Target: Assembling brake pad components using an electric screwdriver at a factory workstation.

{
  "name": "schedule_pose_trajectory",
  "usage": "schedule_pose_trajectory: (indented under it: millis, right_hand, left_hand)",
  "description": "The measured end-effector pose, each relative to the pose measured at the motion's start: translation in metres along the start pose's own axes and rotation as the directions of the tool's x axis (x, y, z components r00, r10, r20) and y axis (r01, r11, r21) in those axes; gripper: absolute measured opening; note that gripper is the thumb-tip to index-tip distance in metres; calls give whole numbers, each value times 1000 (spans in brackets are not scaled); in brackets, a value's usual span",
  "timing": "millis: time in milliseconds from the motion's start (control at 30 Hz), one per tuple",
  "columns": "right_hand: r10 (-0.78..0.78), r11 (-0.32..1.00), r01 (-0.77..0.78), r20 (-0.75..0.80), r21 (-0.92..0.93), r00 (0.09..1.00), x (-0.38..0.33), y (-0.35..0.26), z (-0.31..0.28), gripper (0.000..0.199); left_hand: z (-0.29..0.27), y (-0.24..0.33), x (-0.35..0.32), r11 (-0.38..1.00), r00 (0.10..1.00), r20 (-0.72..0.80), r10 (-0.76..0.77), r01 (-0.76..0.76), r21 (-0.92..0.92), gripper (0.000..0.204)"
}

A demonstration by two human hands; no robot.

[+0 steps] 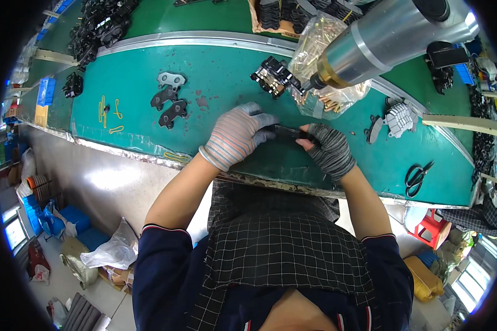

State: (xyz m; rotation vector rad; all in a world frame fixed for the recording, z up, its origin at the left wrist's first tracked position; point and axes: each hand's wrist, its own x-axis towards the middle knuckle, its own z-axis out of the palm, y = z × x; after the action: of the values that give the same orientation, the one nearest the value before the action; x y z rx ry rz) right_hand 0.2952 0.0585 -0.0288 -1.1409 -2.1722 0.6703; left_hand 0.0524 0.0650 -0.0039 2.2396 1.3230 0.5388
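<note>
My left hand [239, 134], in a pale striped knit glove, and my right hand [331, 149], in a dark grey glove with bare fingertips, grip a dark flat piece [287, 133] between them near the bench's front edge. Fingers partly cover the piece, so its kind is unclear. Beyond it sits a black brake caliper [273, 76], beside the tip of a large silver driver tool [364, 47]. Under the tool lies a clear plastic bag [320, 41] of brass-coloured pins. To the left rest a grey brake pad [171, 80] and two black brake pads [172, 113].
Yellow rubber bands [104, 112] lie at left on the green bench [226, 77]. Silver-grey brake pads [398, 118] are grouped at right, near black scissors [418, 177]. Black calipers [102, 27] pile up far left. A box [254, 16] of dark pads stands at the back.
</note>
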Motion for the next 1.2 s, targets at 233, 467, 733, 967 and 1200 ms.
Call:
schedule_pose_trajectory:
  millis: [233, 467, 733, 967, 1200]
  right_hand:
    - [15, 1000, -18, -250, -9, 968, 43, -20, 29, 28]
    - [79, 984, -122, -295, -129, 952, 67, -15, 47, 25]
    - [-59, 984, 17, -242, -175, 968, 75, -2, 34, 27]
    - [75, 992, -94, -214, -80, 974, 68, 1, 39, 29]
    - [113, 986, -116, -36, -117, 993, 69, -1, 18, 32]
  left_hand:
    - [-58, -20, 39, 992, 994, -83, 77, -68, 108, 32]
    - [-59, -56, 67, 993, 998, 60, -37, 30, 114, 29]
    - [-49, -55, 50, 995, 996, -42, -83, 80, -67, 25]
    - [-43, -50, 43, 996, 993, -92, -79, 73, -58, 26]
    - [-32, -19, 29, 981, 986, -169, 2, 32, 193, 32]
